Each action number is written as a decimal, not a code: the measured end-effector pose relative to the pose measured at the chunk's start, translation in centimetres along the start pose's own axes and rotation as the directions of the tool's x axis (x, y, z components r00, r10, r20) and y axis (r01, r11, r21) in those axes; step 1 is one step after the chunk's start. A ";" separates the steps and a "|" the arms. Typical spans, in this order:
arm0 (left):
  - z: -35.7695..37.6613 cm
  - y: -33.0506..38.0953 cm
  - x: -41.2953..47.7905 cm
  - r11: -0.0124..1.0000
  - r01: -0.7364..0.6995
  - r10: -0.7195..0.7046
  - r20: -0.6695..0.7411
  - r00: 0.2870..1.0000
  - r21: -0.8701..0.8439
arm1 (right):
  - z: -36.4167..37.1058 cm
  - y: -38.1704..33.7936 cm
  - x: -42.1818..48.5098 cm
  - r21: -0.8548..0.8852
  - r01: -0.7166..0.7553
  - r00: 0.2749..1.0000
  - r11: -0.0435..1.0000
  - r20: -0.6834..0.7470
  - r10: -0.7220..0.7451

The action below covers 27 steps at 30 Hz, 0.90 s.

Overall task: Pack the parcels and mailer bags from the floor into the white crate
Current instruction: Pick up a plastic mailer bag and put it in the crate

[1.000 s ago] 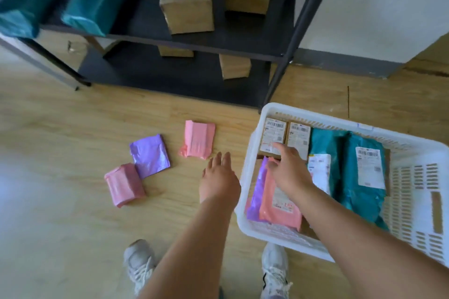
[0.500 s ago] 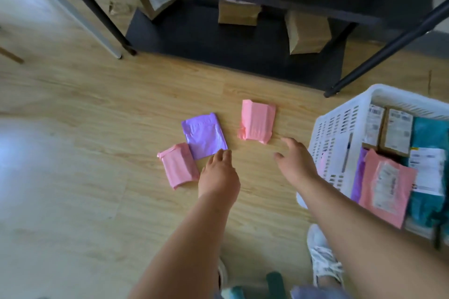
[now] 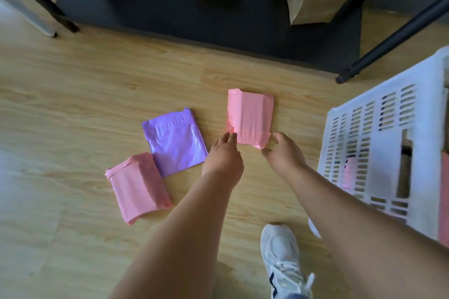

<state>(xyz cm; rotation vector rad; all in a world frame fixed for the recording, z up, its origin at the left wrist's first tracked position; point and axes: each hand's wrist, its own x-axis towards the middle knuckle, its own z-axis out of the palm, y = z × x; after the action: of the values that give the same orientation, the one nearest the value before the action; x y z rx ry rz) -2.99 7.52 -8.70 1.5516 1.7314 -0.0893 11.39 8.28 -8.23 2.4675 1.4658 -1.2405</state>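
The white crate (image 3: 386,172) runs off the right edge; its wall hides most contents.

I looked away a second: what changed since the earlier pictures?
The right hand left the white crate and moved left to the near corner of the pink mailer bag beside it; the left hand reached forward to its other corner. The purple mailer bag and second pink bag stayed put.

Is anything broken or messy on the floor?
Nothing looks broken or spilled. The mailer bags just lie crooked on the floor: the purple bag touches the nearer pink bag, and the farther pink bag has a crumpled near corner.
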 end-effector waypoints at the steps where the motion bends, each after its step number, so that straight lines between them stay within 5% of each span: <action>1: 1.1 -0.2 1.6 1.000 -0.014 0.015 -0.004 1.000 0.014 | 0.8 0.5 1.6 0.004 0.000 1.000 1.000 -0.004 0.000; 14: 7.4 -1.3 9.7 0.997 0.039 -0.043 0.061 0.997 0.064 | 6.4 3.3 10.8 0.188 -0.100 0.989 0.977 0.128 0.076; 27: -3.8 7.0 0.6 0.976 0.082 -0.127 -0.222 0.967 -0.202 | -5.3 -0.2 -0.1 0.291 0.017 0.999 0.957 0.031 -0.027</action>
<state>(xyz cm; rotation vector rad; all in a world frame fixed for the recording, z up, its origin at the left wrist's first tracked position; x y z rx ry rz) 1.20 11.80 -3.40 1.3719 1.9434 0.2103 14.45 10.36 -4.46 2.5929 1.3948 -1.6008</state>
